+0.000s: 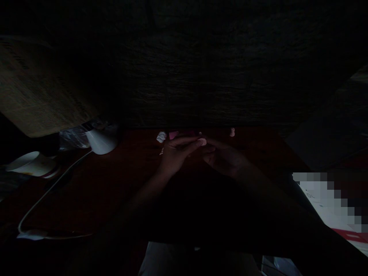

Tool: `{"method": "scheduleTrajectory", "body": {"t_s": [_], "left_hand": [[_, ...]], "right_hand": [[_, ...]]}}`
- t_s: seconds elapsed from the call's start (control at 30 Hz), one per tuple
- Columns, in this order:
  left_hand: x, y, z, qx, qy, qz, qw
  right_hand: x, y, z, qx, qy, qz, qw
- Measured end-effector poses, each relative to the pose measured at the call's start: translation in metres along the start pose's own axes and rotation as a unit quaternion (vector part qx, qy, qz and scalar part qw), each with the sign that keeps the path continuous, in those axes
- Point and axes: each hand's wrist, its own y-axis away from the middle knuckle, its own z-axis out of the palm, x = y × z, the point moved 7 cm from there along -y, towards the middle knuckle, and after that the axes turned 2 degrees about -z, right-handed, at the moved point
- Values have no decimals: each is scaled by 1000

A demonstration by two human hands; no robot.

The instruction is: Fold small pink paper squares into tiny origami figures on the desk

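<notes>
Deep gloom fills the room, and the rough backdrop (201, 76) behind the table (94, 184) is nearly black. What light there is falls on the reddish-brown tabletop, the hands and a few pale things.

Near the far side of the table, at the middle of the view, the left hand (176, 151) pinches a small pale-pink lump (202, 142). Its thumb and forefinger reach toward the right and come together at the lump, so the grip is narrow, with only the lump's width between the tips. The lump sits between the two hands, seemingly raised off the wood.

The right hand (222, 155) meets it from the other side, fingers curled and pointing left. Its fingertips are right at the lump; in this dark I cannot tell whether they press on it or how far apart they are.

Behind the left hand lie a crumpled white wad (161, 137) and, just beside it, a flat pink piece (173, 135). A second pink blob (232, 132) lies apart, beyond the right hand.

Farther left stand a white cone (100, 141) with a cord (40, 207) curving from its base, a clear bag (71, 138), a paper cup (31, 163) and a cardboard box (43, 88).
</notes>
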Motion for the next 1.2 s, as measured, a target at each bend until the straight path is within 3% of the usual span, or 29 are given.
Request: {"method": "scheduleTrajectory", "body": {"t_s": [0.1,0.3,0.53,0.73,1.0,1.1,1.2], "left_hand": [[1,-1,-2,7,3,11,1000],[-5,-3,-2,11,46,-9,999],[-12,-2,5,6,88,-26,996],[-14,-1,5,13,112,-23,993],[-13,-1,9,17,176,-29,984],[-12,-2,8,2,167,-20,986],[-10,-2,9,-29,130,-4,991]], "right_hand": [[2,2,1,17,-26,19,999],[3,2,6,-6,-55,21,998],[3,0,9,-26,-90,-9,996],[9,0,19,-65,-64,-49,995],[2,-2,12,-66,-57,-75,993],[3,-3,10,-52,-34,-78,995],[5,-1,15,-80,-11,-83,993]]}}
